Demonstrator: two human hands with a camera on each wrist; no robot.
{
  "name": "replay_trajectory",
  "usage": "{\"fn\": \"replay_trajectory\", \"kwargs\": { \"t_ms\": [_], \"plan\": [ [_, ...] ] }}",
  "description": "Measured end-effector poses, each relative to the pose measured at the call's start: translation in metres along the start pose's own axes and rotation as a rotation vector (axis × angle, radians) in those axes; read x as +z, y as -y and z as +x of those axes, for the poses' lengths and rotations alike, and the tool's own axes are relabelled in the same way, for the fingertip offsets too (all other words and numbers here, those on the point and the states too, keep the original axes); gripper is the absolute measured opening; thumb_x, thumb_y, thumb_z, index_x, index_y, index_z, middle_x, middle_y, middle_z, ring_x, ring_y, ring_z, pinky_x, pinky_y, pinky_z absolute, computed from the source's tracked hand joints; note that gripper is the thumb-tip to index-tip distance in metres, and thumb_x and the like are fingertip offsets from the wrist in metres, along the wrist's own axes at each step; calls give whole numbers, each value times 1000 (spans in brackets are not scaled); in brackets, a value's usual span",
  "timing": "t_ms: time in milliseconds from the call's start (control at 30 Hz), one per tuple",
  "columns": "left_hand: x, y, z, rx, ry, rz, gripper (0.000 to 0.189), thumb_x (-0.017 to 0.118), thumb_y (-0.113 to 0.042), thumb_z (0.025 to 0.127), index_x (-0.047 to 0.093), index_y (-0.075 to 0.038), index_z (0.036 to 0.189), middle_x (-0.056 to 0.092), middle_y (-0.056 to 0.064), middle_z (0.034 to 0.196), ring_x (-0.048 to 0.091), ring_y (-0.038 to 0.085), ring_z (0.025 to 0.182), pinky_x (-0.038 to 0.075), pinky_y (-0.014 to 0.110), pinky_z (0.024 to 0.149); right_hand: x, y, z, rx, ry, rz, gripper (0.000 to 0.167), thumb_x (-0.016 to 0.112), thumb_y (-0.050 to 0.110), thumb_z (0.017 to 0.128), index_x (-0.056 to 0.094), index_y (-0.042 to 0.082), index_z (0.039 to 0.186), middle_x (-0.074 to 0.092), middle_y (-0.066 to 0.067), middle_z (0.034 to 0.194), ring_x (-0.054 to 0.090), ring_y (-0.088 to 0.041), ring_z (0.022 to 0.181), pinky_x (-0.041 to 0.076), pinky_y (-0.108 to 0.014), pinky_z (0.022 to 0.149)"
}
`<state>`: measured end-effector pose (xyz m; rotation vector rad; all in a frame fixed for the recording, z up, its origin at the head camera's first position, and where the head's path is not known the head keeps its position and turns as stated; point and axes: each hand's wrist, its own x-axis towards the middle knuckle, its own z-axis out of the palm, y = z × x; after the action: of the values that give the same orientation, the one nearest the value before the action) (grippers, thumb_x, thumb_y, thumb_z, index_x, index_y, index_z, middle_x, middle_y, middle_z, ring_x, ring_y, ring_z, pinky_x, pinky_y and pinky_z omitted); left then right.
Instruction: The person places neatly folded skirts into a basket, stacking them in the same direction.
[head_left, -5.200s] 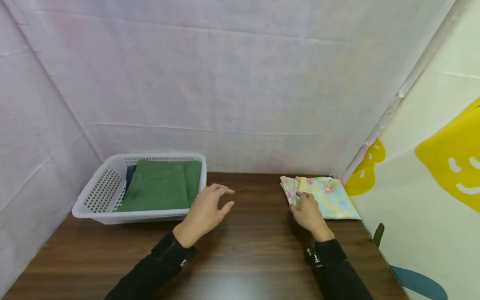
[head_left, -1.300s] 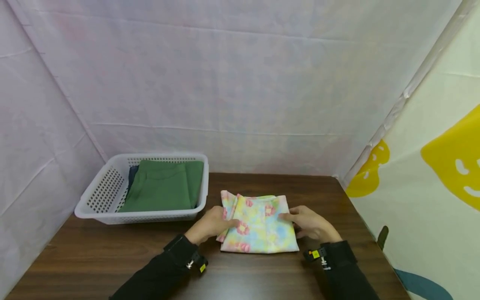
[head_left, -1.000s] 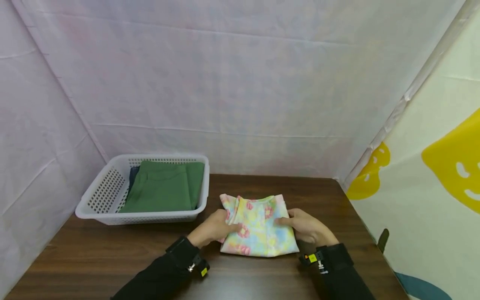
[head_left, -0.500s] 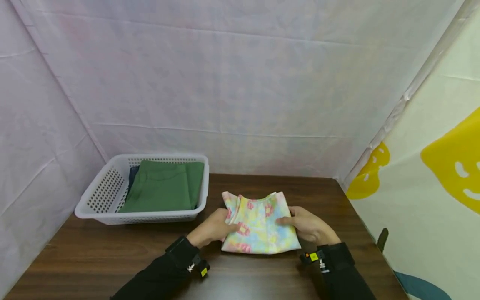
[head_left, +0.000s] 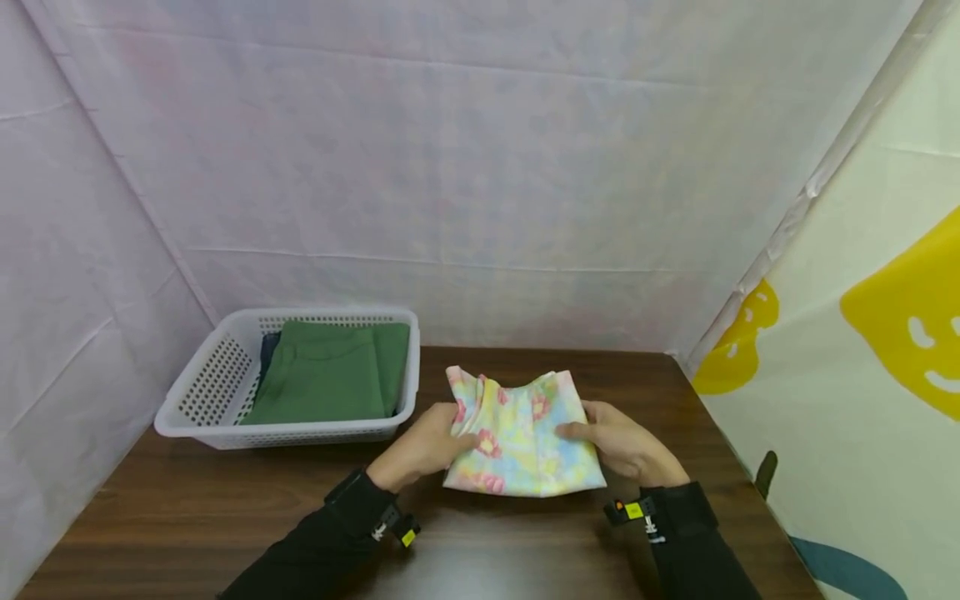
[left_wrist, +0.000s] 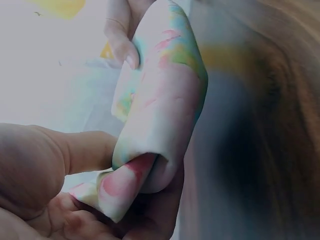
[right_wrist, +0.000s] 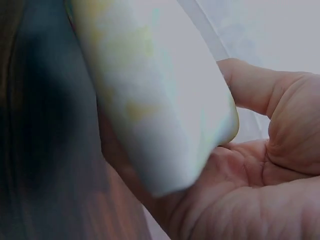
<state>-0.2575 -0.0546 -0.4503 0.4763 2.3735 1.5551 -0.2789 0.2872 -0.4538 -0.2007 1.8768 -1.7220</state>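
A folded floral garment [head_left: 525, 446], pastel yellow, blue and pink, is held between both hands over the middle of the table. My left hand [head_left: 423, 447] pinches its left side, thumb on top and fingers beneath. On the right side my right hand [head_left: 630, 443] grips it the same way. Seen from the left wrist, the folded cloth [left_wrist: 167, 100] bends into a rounded roll with an open end, raised off the wood. From the right wrist, the pale folded edge [right_wrist: 155, 100] lies across the fingers under the thumb. Its top edge sags between the hands.
A white perforated plastic basket [head_left: 187, 392] stands at the back left, with folded green clothing [head_left: 322, 375] and a dark blue piece [head_left: 268, 350] inside. Brown wood-grain table [head_left: 480, 550] lies beneath. White fabric walls [head_left: 480, 167] enclose the back and sides.
Earlier the garment lay at the back right with the right hand on it and the left hand near the basket. It came to the middle, gripped by both hands, and has just risen slightly.
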Motion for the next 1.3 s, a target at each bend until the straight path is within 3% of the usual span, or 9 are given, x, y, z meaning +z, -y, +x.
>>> {"fn": "replay_trajectory", "kwargs": {
  "t_ms": [267, 433, 533, 733, 833, 1100, 1300],
  "plan": [
    [-9, -13, -5, 0, 38, -60, 31, 71, -10, 116, 73, 4, 143, 87, 15, 117, 85, 19, 97, 66, 27, 84, 4, 15, -8, -25, -16, -27, 66, 72, 23, 118, 42, -5, 171, 76, -16, 136, 81, -28, 120, 72, -44, 102],
    [-16, -22, -11, -2, 8, -42, 28, 73, -10, 114, 74, 5, 137, 86, 13, 105, 77, 12, 78, 62, 24, 71, 9, 22, -10, -38, -8, -26, 65, 68, 25, 120, 41, -3, 173, 76, -15, 135, 81, -28, 120, 71, -44, 102],
    [-25, -25, -16, -20, -17, -29, 28, 74, -12, 114, 73, 5, 136, 85, 12, 104, 77, 11, 77, 62, 25, 70, 14, 29, -6, -55, 1, -35, 62, 65, 27, 122, 43, -1, 173, 76, -14, 135, 81, -26, 119, 71, -42, 101],
    [-54, -29, -22, -2, -8, -45, 39, 71, -16, 117, 68, 3, 151, 86, 16, 122, 85, 18, 97, 67, 29, 83, 26, 53, 12, -97, 8, -60, 59, 59, 28, 125, 42, 5, 176, 74, -13, 140, 80, -26, 122, 69, -41, 102],
    [-71, -30, -27, -7, -32, -38, 41, 70, -15, 118, 66, 5, 153, 85, 19, 124, 86, 19, 97, 68, 30, 82, 36, 63, 24, -111, 11, -47, 57, 58, 28, 125, 44, 7, 176, 73, -13, 141, 79, -26, 123, 69, -41, 102],
    [-117, -31, -37, -103, -95, 15, 43, 66, -17, 119, 62, 7, 155, 81, 25, 131, 84, 17, 96, 69, 31, 81, 69, 87, 63, -95, 44, 16, 51, 52, 33, 127, 49, 9, 172, 72, -13, 141, 77, -24, 123, 67, -39, 101],
    [-151, -27, -39, -165, -146, 49, 50, 64, -18, 121, 56, 7, 162, 76, 29, 141, 82, 16, 101, 68, 30, 87, 93, 104, 95, -93, 87, 81, 50, 48, 26, 127, 45, 12, 175, 68, -15, 153, 74, -25, 130, 67, -41, 106]
  ]
}}
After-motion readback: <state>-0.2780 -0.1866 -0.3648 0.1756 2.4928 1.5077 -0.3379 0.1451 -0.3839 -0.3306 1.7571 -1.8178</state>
